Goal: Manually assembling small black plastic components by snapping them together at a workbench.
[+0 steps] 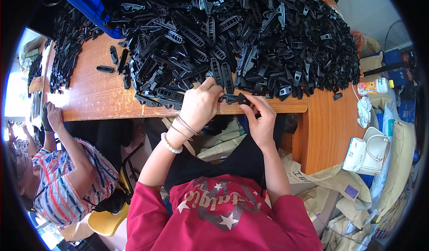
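Observation:
At the front edge of the table, my left hand (202, 102) is closed, its fingers pinching one end of a narrow black plastic part (229, 98). Bracelets circle that wrist. My right hand (261, 117) grips a small black plastic cap-like piece (242, 99) between thumb and fingers, right against the narrow part's other end. Whether the two pieces are joined I cannot tell. Just beyond my hands rises a big heap of black plastic parts (192, 32), ladder-like strips on the left and smaller wedge-shaped pieces (308, 45) on the right.
A blue crate (87, 3) tips over the heap at the far left. Several loose strips (105, 69) lie on the wooden table (94, 94). Another person (73, 179) works at the left. On the right are a bottle (374, 86), a white handbag (376, 150) and sacks (399, 161).

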Tool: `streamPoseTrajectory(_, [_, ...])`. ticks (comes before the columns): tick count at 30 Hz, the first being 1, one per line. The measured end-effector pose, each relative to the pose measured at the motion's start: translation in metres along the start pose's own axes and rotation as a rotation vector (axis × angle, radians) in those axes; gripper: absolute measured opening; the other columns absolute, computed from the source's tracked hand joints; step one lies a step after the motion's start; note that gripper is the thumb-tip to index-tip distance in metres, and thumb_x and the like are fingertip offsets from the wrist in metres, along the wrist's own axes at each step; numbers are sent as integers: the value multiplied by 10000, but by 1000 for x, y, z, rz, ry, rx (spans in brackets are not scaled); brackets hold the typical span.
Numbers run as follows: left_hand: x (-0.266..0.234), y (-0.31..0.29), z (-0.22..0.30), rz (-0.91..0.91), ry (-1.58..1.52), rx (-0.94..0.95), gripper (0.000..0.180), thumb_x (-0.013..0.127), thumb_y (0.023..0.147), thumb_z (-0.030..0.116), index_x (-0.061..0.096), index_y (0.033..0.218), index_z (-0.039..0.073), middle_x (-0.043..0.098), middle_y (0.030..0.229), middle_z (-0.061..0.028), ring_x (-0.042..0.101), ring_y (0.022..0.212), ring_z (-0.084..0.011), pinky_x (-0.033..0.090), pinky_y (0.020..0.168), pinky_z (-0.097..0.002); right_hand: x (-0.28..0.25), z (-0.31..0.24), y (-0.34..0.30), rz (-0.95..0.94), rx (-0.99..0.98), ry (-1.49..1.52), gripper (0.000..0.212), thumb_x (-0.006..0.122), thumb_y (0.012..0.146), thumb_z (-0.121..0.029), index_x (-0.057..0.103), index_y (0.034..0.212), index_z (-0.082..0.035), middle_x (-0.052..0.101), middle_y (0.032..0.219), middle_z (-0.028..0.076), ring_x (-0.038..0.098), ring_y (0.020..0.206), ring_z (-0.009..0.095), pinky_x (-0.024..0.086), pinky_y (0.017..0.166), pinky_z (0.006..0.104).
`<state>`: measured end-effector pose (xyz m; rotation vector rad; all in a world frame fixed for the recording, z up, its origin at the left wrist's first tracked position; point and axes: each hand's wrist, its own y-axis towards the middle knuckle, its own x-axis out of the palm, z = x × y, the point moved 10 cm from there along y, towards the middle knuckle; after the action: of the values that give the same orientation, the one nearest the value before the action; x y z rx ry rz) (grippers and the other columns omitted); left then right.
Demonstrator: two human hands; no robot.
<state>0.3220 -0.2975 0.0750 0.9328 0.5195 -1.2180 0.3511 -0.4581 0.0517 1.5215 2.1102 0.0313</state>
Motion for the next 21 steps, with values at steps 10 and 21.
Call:
streamPoseTrajectory(10, [-2, -1, 8, -75, -101, -24, 154, 734, 800, 104, 683, 905, 3, 617, 925, -101, 658, 739, -314, 535, 647, -370, -6, 9, 3, 20, 78, 65, 250, 753, 815, -17, 687, 1053, 19, 618, 843, 63, 526, 649, 120, 426, 580, 242])
streamPoseTrajectory(21, [7, -23, -2, -125, -203, 36, 251, 703, 771, -22, 665, 1019, -10, 625, 1000, -117, 660, 807, -322, 537, 699, -373, 1, -6, 2, -129, -68, -14, 285, 802, 697, 4, 720, 968, 28, 630, 867, 85, 577, 778, 249, 472, 687, 333])
